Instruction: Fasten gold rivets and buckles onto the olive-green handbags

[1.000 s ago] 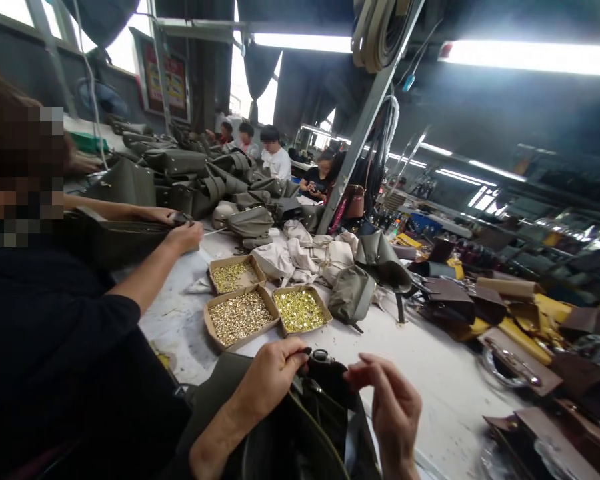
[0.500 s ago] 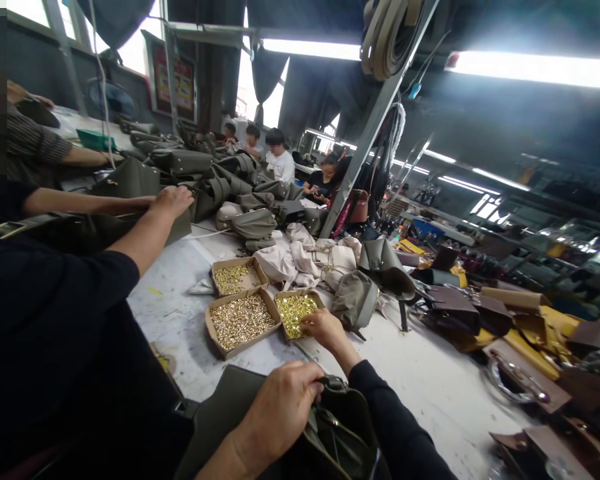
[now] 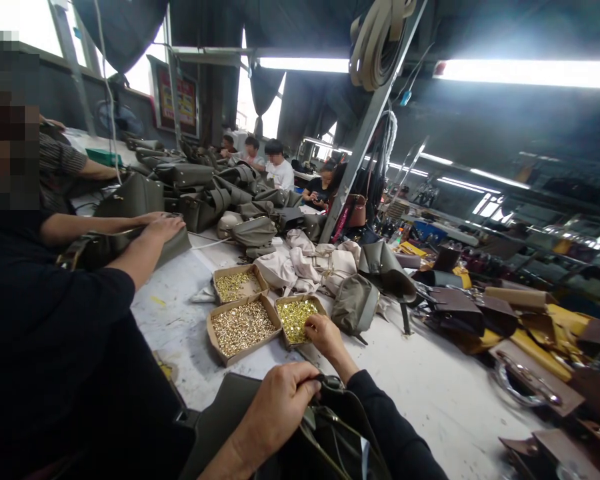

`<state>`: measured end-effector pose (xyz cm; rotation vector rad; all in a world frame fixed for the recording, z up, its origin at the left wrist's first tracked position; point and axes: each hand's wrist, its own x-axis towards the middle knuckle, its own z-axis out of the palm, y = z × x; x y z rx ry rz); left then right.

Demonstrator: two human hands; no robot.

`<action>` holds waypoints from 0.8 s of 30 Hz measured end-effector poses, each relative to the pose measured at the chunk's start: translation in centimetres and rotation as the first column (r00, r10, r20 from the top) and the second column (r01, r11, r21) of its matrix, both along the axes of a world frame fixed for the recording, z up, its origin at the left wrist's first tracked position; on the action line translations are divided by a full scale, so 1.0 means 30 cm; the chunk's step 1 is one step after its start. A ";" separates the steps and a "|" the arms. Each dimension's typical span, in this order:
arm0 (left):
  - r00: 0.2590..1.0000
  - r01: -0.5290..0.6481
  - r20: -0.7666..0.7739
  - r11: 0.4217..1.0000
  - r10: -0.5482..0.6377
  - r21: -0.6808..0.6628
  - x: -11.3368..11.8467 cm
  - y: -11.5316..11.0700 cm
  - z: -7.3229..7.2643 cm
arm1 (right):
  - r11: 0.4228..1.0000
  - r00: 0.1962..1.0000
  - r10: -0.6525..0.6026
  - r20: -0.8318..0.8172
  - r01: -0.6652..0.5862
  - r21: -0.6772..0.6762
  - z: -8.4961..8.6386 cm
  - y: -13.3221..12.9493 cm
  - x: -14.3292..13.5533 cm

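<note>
The right fingers [image 3: 314, 323] are at the right edge of one tray [image 3: 321, 305]; two more trays [image 3: 253, 348] lie on the table [image 3: 405, 380] to their left. Bags [image 3: 195, 208] heap up beyond and well right of them; another bag [image 3: 225, 408] is in the left fingers [image 3: 303, 380].

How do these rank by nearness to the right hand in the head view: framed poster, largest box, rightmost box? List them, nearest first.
1. Rightmost box: right by the fingertips of the right hand.
2. Largest box: just left of it.
3. Framed poster: far back, left.
</note>
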<state>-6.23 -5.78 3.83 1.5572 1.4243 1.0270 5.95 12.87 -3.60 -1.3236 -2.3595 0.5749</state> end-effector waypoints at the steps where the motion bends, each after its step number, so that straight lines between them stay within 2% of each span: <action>1: 1.000 -0.001 0.013 1.000 0.001 -0.010 -0.001 0.001 0.001 | 1.000 0.998 -0.007 -0.056 0.005 -0.023 -0.004 0.005 0.003; 6: 0.996 -0.007 0.094 0.999 0.011 -0.044 -0.011 0.010 -0.014 | 0.979 0.926 -0.099 -0.364 0.026 -0.202 -0.001 0.022 0.032; 12: 0.994 -0.001 0.112 0.999 0.006 -0.044 -0.014 0.018 -0.003 | 0.927 0.698 -0.225 -0.680 -0.061 -0.369 0.068 -0.047 0.097; 18: 0.990 -0.005 0.141 0.995 0.019 -0.099 -0.003 0.022 0.028 | 0.900 0.519 -0.254 -0.816 -0.183 -0.396 0.176 -0.177 0.173; 24: 0.993 0.006 0.121 0.992 0.009 -0.128 0.010 0.034 0.041 | 0.914 0.422 -0.237 -0.875 -0.208 -0.348 0.272 -0.342 0.269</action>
